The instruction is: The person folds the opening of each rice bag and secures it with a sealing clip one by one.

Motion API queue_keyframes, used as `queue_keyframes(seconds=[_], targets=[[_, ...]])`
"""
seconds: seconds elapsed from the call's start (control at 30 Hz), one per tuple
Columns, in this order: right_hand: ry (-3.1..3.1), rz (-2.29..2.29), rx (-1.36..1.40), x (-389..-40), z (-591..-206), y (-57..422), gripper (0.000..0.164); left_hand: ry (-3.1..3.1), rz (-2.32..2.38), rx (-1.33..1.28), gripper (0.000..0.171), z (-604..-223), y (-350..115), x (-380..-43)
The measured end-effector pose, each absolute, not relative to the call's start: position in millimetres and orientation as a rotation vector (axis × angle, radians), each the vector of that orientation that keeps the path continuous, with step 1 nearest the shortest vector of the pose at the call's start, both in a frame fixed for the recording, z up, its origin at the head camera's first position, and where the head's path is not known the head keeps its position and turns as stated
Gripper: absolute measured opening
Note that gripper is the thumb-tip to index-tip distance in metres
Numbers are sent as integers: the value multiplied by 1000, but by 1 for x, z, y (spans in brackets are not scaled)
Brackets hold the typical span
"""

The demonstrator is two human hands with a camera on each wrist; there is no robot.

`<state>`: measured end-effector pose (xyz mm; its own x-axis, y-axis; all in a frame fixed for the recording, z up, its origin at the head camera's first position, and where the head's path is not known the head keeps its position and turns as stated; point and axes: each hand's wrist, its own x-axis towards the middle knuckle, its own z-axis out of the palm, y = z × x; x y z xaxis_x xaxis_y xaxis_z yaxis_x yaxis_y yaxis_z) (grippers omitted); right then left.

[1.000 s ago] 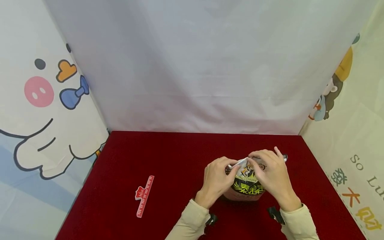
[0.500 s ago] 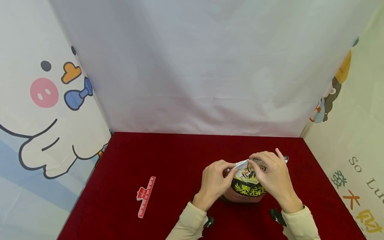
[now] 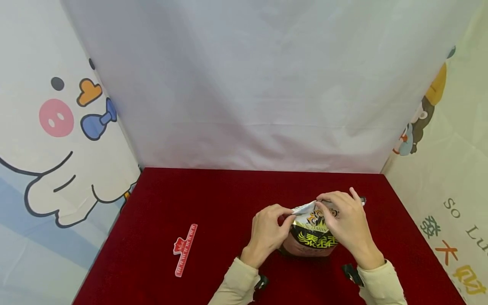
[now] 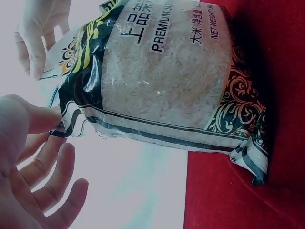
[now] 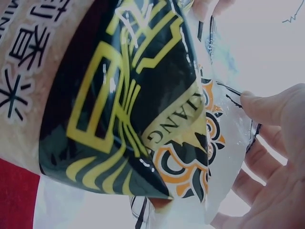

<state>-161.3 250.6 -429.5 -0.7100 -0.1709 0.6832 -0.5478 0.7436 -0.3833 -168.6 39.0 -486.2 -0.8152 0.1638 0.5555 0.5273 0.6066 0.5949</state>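
Note:
A plump bag of rice (image 3: 314, 243) stands on the red cloth in the head view, right of centre. Its clear window shows white grains in the left wrist view, below a black band with yellow characters. My left hand (image 3: 265, 232) pinches the top edge at the left corner between thumb and index finger; its other fingers (image 4: 64, 174) curl loosely below. Further right along that edge, my right hand (image 3: 345, 224) pinches the pale plastic, thumb toward me. In the right wrist view its thumb (image 5: 264, 107) presses the thin top film (image 5: 233, 138).
A long red clip (image 3: 184, 250) with white piano-key marks and a bow-shaped handle lies on the red cloth (image 3: 213, 199) to the left. White curtain (image 3: 244, 84) closes off the back, and printed curtains hang at both sides.
My left hand has shifted left and slightly toward me with the bag's top corner, and the edge between the hands is more spread out. The right hand keeps its place; the clip stays put.

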Motion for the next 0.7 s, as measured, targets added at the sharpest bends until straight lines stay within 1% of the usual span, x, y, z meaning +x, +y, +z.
queue_keyframes(seconds=[0.7], targets=[[-2319, 806, 544, -174, -436, 256, 20, -2332, -1123, -547, 9, -486, 57, -181]])
